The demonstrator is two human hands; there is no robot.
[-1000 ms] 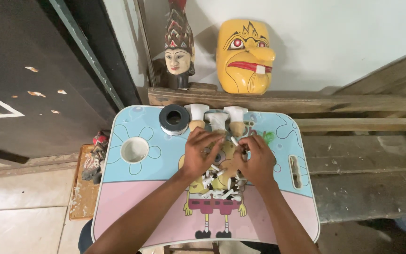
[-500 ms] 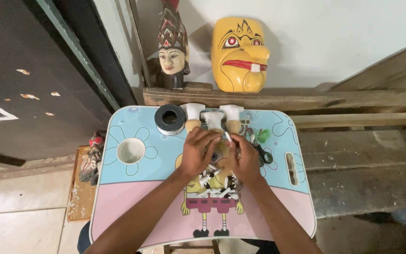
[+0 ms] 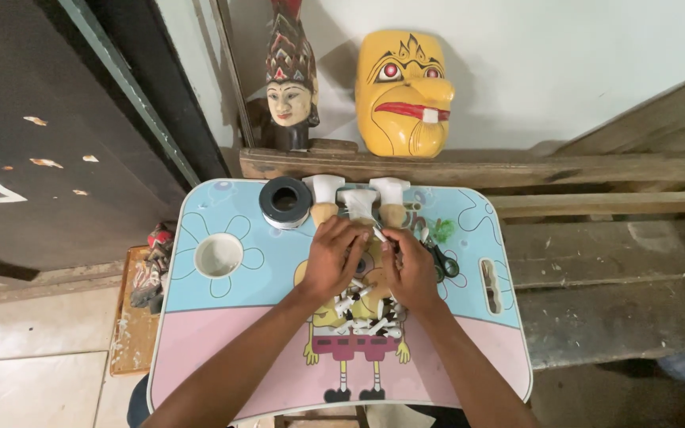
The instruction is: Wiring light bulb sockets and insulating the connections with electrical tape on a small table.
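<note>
Both the left hand (image 3: pixel 334 257) and right hand (image 3: pixel 411 265) curl closed around a small white piece (image 3: pixel 377 235) above the desk (image 3: pixel 200 333); a slip could drop it into the loose white pieces (image 3: pixel 362 313) below.

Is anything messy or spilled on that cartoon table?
Yes: a heap of small white and black sticks lies loose and crisscrossed in the middle of the table, under the left hand and right hand. The dark roll of tape and the three white-topped pieces stand tidy along the far edge.
</note>
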